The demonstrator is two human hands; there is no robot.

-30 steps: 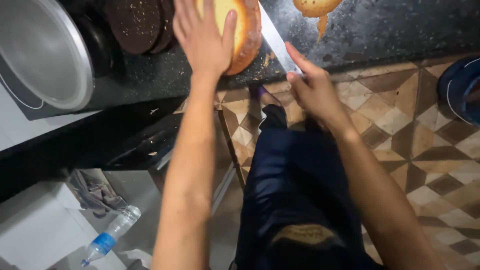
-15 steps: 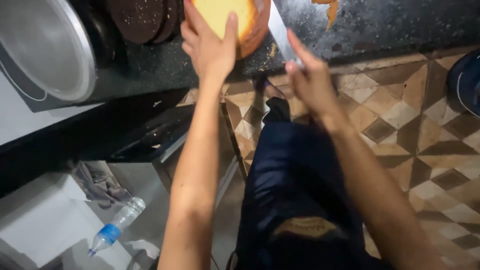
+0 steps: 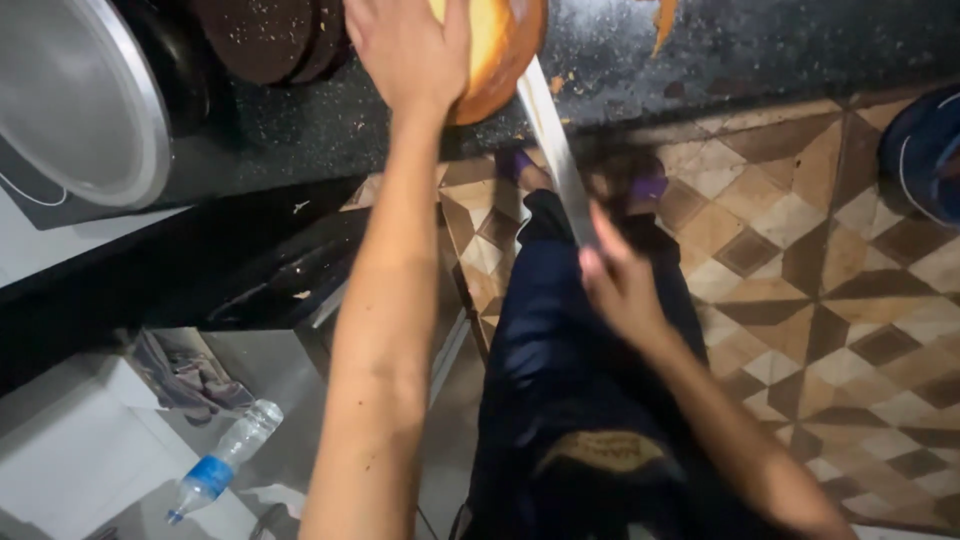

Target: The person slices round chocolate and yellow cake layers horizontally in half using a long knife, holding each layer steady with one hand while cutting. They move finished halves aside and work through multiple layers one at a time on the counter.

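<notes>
My left hand (image 3: 410, 50) lies flat on top of a round golden sponge cake (image 3: 495, 50) at the edge of the black speckled counter (image 3: 780, 40). My right hand (image 3: 620, 285) grips the handle of a long knife (image 3: 550, 145). The blade runs up to the cake's lower right side, and its tip is hidden at the cake. Below the counter edge, my dark trousers and feet stand on the patterned floor.
Dark chocolate cake rounds (image 3: 265, 35) sit left of the sponge. A large round metal pan (image 3: 70, 95) stands at far left. A plastic bottle (image 3: 222, 460) lies on a low surface below. Patterned tile floor (image 3: 820, 260) fills the right, with a blue object (image 3: 925, 150) at its edge.
My right hand has pulled back toward me and down, away from the counter, with the knife blade still reaching the cake. The left hand stays on the cake. The view has shifted slightly.
</notes>
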